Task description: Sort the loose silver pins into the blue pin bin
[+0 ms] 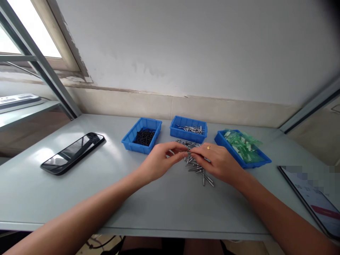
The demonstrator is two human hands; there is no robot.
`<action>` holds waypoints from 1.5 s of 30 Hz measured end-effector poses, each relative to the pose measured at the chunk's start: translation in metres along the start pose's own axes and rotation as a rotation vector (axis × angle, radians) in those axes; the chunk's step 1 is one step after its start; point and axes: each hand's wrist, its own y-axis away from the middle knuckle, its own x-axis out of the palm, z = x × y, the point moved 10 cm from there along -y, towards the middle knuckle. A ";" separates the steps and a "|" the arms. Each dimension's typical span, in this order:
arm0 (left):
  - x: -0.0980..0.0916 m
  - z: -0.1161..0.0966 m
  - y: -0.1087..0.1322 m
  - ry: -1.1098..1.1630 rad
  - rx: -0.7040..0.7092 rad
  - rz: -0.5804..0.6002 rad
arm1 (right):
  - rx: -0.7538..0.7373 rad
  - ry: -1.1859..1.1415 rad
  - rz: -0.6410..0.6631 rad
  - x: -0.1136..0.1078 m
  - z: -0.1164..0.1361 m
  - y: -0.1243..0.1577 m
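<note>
Above a loose pile of thin silver metal pins (198, 168) on the table, my two hands meet almost fingertip to fingertip. My left hand (160, 161) pinches thumb to fingers at the end of a thin silver pin, partly hidden by the fingertips. From the other side my right hand (216, 159), with a gold ring on one finger, is closed in a pinch on the same small pin. Behind the pile stands a blue bin (187, 134) holding more silver pins (195, 129).
Left of the hands, a blue bin (132, 146) holds black screw-like pieces (144, 137). A blue bin (255, 165) on the right carries green plastic packets (243, 147). A black phone-like device (73, 153) lies far left, a tablet (310, 198) at the right edge. A wall rises behind.
</note>
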 end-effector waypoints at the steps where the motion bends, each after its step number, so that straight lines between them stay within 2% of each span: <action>1: -0.003 0.001 -0.001 -0.008 -0.005 -0.020 | 0.015 0.008 -0.016 -0.002 -0.002 0.000; 4: -0.009 0.003 -0.002 -0.033 -0.012 -0.061 | 0.062 0.020 -0.059 -0.007 -0.009 0.000; 11: -0.008 0.002 -0.003 -0.042 0.006 -0.051 | 0.082 -0.013 -0.053 -0.006 -0.009 0.000; 16: -0.010 0.004 -0.003 -0.043 0.000 -0.066 | 0.130 -0.119 0.037 0.001 -0.012 0.001; 24: -0.005 0.007 -0.003 -0.053 0.004 -0.024 | 0.061 -0.198 0.078 0.004 -0.005 0.000; 29: -0.005 0.008 -0.004 -0.058 0.002 -0.018 | 0.139 -0.282 0.161 0.011 -0.009 0.001; 32: -0.006 0.010 -0.004 -0.118 0.006 -0.013 | 0.243 -0.276 0.116 0.009 -0.023 0.001; 37: 0.014 0.012 0.003 -0.458 0.125 0.133 | 0.483 -0.214 -0.073 0.002 -0.067 0.010; 40: 0.026 0.017 0.007 -0.553 0.176 0.211 | 0.512 -0.195 -0.026 0.010 -0.075 0.013; 45: 0.034 0.023 0.009 -0.620 0.220 0.252 | 0.487 -0.107 0.048 0.011 -0.062 0.010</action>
